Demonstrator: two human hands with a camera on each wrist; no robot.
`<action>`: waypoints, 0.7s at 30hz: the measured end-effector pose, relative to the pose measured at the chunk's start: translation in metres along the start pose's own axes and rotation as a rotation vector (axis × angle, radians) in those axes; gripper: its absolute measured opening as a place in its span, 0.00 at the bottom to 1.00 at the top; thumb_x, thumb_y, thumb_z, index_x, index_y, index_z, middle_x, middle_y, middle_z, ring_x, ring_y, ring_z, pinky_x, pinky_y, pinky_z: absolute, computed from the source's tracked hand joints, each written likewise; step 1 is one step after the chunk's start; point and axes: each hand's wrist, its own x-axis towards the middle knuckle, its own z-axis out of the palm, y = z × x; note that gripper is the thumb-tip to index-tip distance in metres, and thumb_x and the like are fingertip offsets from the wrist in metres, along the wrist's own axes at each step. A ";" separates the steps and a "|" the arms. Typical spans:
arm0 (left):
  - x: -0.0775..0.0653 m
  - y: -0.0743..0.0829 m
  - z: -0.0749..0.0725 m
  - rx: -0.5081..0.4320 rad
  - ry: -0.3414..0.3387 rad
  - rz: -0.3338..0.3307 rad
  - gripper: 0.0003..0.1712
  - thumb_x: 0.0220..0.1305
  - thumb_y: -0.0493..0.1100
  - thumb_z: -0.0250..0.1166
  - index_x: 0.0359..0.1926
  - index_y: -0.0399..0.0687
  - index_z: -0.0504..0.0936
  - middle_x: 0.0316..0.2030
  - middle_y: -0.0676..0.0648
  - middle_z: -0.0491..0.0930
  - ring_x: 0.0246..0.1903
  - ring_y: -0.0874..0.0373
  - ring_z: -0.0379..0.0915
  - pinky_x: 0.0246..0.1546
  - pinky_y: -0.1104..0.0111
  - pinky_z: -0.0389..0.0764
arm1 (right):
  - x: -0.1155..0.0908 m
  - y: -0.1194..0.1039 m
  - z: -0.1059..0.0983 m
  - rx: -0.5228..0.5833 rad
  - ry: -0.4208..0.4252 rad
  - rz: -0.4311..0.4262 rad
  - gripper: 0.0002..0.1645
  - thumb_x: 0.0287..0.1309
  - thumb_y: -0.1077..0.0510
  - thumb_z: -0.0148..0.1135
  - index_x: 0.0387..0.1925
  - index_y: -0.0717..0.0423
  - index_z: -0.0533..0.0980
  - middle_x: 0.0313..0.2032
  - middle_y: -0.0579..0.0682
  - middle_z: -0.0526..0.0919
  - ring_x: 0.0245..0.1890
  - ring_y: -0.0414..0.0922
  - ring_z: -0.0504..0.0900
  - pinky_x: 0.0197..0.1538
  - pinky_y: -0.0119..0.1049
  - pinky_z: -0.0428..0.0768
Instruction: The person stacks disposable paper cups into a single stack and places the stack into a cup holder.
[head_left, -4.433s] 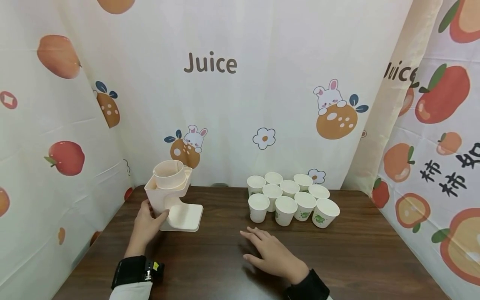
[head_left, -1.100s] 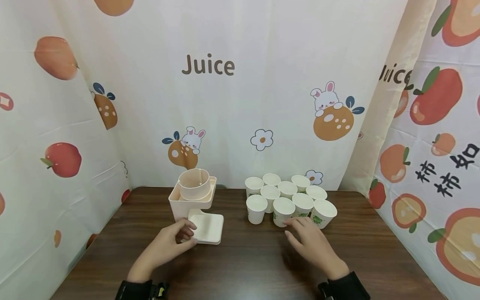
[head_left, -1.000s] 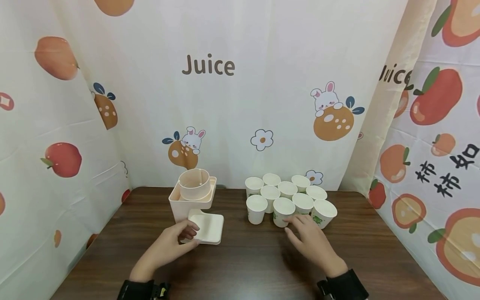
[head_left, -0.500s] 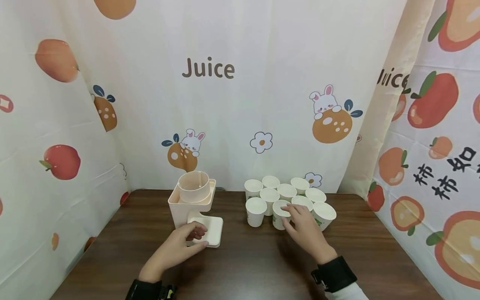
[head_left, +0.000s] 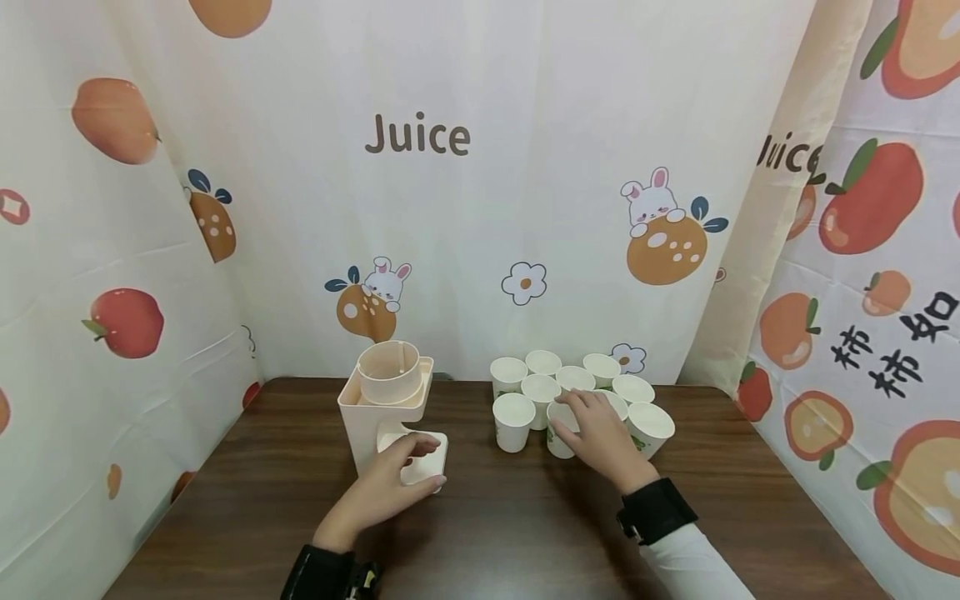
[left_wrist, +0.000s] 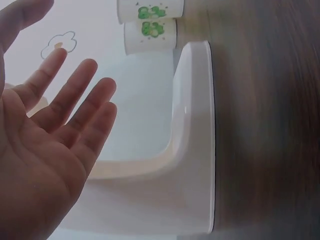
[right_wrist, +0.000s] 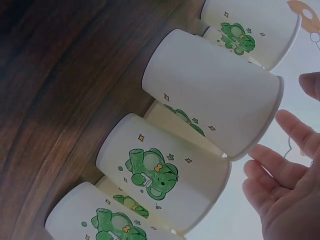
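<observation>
Remotely I see the left hand [head_left: 386, 488] spread by the cream stand [head_left: 363, 430], the right hand [head_left: 602, 435] spread over white cups [head_left: 513, 427] grouped rim-up on the table [head_left: 487, 533], presumably for easy reach

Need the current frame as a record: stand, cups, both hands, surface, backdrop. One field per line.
stand: cream, upright; round holder in top tray, flat base below
cups: ten visible, white, standing grouped right of the stand; green prints on some
left hand: by the flat base, fingers loosely bent, holding nothing
right hand: over the front cups, holding nothing; contact unclear
surface: dark wood-grain table
backdrop: pale curtain with fruit, rabbits, "Juice"
</observation>
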 end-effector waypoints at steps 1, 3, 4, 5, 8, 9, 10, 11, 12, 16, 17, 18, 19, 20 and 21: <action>0.001 0.000 0.002 -0.011 -0.005 -0.003 0.29 0.54 0.58 0.67 0.53 0.51 0.72 0.49 0.46 0.77 0.50 0.59 0.70 0.50 0.51 0.74 | 0.001 0.000 0.000 -0.001 -0.011 0.009 0.22 0.57 0.47 0.61 0.48 0.55 0.76 0.48 0.55 0.78 0.52 0.54 0.70 0.53 0.53 0.72; 0.003 0.000 0.005 -0.026 -0.020 -0.003 0.30 0.54 0.58 0.67 0.54 0.51 0.72 0.50 0.48 0.77 0.51 0.61 0.69 0.51 0.51 0.73 | 0.002 0.000 0.001 -0.005 -0.033 0.025 0.22 0.57 0.46 0.61 0.48 0.55 0.76 0.48 0.56 0.78 0.51 0.54 0.70 0.52 0.53 0.73; 0.003 0.000 0.007 -0.029 -0.028 0.000 0.30 0.54 0.58 0.67 0.54 0.51 0.72 0.50 0.50 0.76 0.51 0.61 0.69 0.51 0.51 0.73 | 0.002 0.000 0.001 -0.009 -0.043 0.033 0.22 0.57 0.45 0.61 0.48 0.54 0.76 0.48 0.55 0.78 0.51 0.54 0.70 0.52 0.52 0.73; 0.004 0.000 0.009 -0.031 -0.034 0.005 0.30 0.55 0.59 0.66 0.54 0.52 0.72 0.50 0.51 0.76 0.51 0.62 0.69 0.51 0.51 0.73 | 0.003 0.000 0.002 -0.013 -0.053 0.042 0.22 0.58 0.45 0.60 0.47 0.54 0.76 0.48 0.55 0.79 0.51 0.54 0.70 0.52 0.52 0.73; 0.006 0.001 0.013 -0.034 -0.052 0.004 0.28 0.54 0.59 0.66 0.54 0.57 0.71 0.51 0.56 0.75 0.51 0.62 0.69 0.52 0.52 0.73 | 0.003 0.001 0.003 -0.026 -0.066 0.047 0.21 0.57 0.44 0.60 0.46 0.54 0.76 0.47 0.55 0.79 0.50 0.54 0.71 0.51 0.52 0.73; 0.007 0.001 0.015 -0.035 -0.058 0.001 0.28 0.54 0.59 0.67 0.54 0.58 0.71 0.51 0.58 0.75 0.51 0.61 0.69 0.52 0.52 0.72 | 0.003 0.001 0.003 -0.030 -0.069 0.049 0.21 0.57 0.44 0.60 0.46 0.54 0.76 0.47 0.55 0.79 0.50 0.54 0.71 0.51 0.52 0.73; 0.008 0.002 0.016 -0.037 -0.064 0.000 0.28 0.54 0.59 0.67 0.54 0.59 0.71 0.51 0.58 0.75 0.51 0.60 0.69 0.53 0.52 0.72 | 0.004 0.001 0.003 -0.032 -0.070 0.049 0.21 0.58 0.44 0.60 0.46 0.54 0.76 0.47 0.55 0.79 0.49 0.53 0.71 0.51 0.52 0.73; 0.008 0.002 0.017 -0.040 -0.073 0.000 0.28 0.55 0.59 0.66 0.54 0.59 0.70 0.51 0.57 0.75 0.51 0.59 0.69 0.53 0.52 0.72 | 0.004 0.002 0.004 -0.033 -0.072 0.050 0.21 0.58 0.44 0.60 0.46 0.54 0.76 0.47 0.55 0.80 0.49 0.54 0.71 0.51 0.52 0.73; 0.009 0.003 0.018 -0.044 -0.082 -0.004 0.27 0.55 0.58 0.66 0.54 0.59 0.70 0.51 0.57 0.75 0.52 0.58 0.69 0.53 0.52 0.72 | 0.004 0.002 0.004 -0.034 -0.074 0.051 0.22 0.58 0.44 0.60 0.46 0.54 0.77 0.47 0.55 0.80 0.49 0.54 0.71 0.51 0.52 0.73; 0.010 0.004 0.022 -0.049 -0.115 -0.008 0.29 0.56 0.59 0.65 0.55 0.55 0.70 0.52 0.53 0.75 0.52 0.54 0.70 0.54 0.51 0.71 | 0.004 0.003 0.004 -0.035 -0.082 0.055 0.23 0.58 0.43 0.59 0.47 0.55 0.77 0.47 0.55 0.80 0.49 0.53 0.71 0.50 0.52 0.74; 0.011 0.004 0.023 -0.050 -0.120 -0.006 0.29 0.57 0.59 0.65 0.55 0.55 0.70 0.52 0.53 0.75 0.52 0.53 0.70 0.53 0.50 0.71 | 0.004 0.003 0.005 -0.034 -0.083 0.057 0.23 0.58 0.43 0.59 0.47 0.55 0.77 0.47 0.54 0.80 0.50 0.53 0.71 0.51 0.52 0.74; 0.012 0.004 0.024 -0.051 -0.124 -0.007 0.29 0.56 0.59 0.65 0.55 0.55 0.70 0.52 0.53 0.75 0.52 0.53 0.70 0.54 0.51 0.71 | 0.004 0.003 0.005 -0.033 -0.084 0.060 0.23 0.58 0.44 0.59 0.47 0.55 0.77 0.47 0.54 0.80 0.50 0.53 0.71 0.51 0.52 0.74; 0.012 0.004 0.025 -0.048 -0.127 -0.007 0.29 0.56 0.60 0.64 0.55 0.56 0.70 0.52 0.53 0.75 0.52 0.54 0.70 0.53 0.51 0.71 | 0.004 0.003 0.005 -0.032 -0.084 0.061 0.23 0.58 0.44 0.60 0.47 0.55 0.77 0.47 0.54 0.80 0.50 0.53 0.71 0.51 0.52 0.74; 0.013 0.004 0.026 -0.048 -0.129 -0.007 0.29 0.56 0.60 0.64 0.55 0.57 0.69 0.52 0.53 0.75 0.52 0.54 0.70 0.53 0.51 0.71 | 0.004 0.003 0.005 -0.029 -0.087 0.064 0.22 0.58 0.44 0.59 0.47 0.54 0.76 0.47 0.54 0.80 0.50 0.53 0.71 0.51 0.52 0.74; 0.013 0.004 0.027 -0.048 -0.132 -0.006 0.29 0.56 0.61 0.64 0.55 0.58 0.69 0.52 0.53 0.75 0.52 0.55 0.70 0.53 0.51 0.71 | 0.004 0.003 0.005 -0.026 -0.091 0.068 0.22 0.59 0.43 0.59 0.48 0.54 0.76 0.47 0.54 0.80 0.50 0.53 0.71 0.51 0.52 0.74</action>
